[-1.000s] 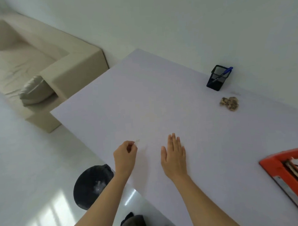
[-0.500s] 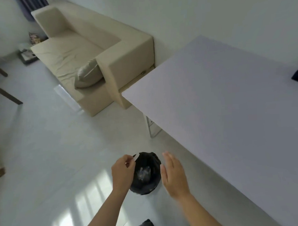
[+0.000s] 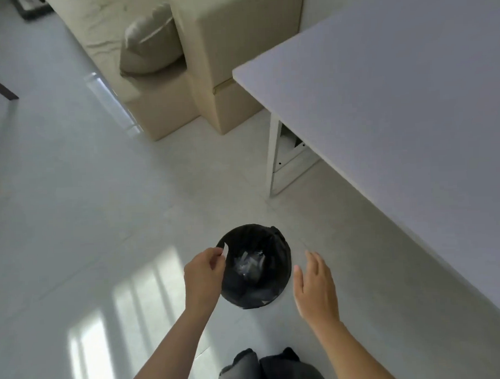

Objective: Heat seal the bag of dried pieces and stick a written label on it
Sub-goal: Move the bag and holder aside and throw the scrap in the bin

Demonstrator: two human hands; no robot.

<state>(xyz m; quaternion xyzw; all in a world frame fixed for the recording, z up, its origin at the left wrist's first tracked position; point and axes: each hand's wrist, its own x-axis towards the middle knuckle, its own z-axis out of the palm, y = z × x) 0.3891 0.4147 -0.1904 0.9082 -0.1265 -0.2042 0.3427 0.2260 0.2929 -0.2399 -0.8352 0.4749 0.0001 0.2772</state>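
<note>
My left hand (image 3: pixel 204 273) pinches a small white scrap of paper (image 3: pixel 225 251) between thumb and fingertips, right over the left rim of a black-lined waste bin (image 3: pixel 278 274) on the floor. My right hand (image 3: pixel 314 286) hovers to the right of the bin, fingers apart and holding nothing. Clear and white scraps lie inside the bin. The bag of dried pieces, the heat sealer and the pen holder are out of view.
The white table (image 3: pixel 396 97) fills the upper right, with its leg (image 3: pixel 272 159) near the bin. A cream sofa (image 3: pixel 223 61) with a cushion (image 3: pixel 151 47) stands behind. Glossy white floor (image 3: pixel 71 197) spreads to the left. My dark-clothed knees (image 3: pixel 268 369) show at the bottom.
My view swung left and down from the tabletop to the floor bin. Both hands moved off the table to either side of the bin, the left still pinching the scrap.
</note>
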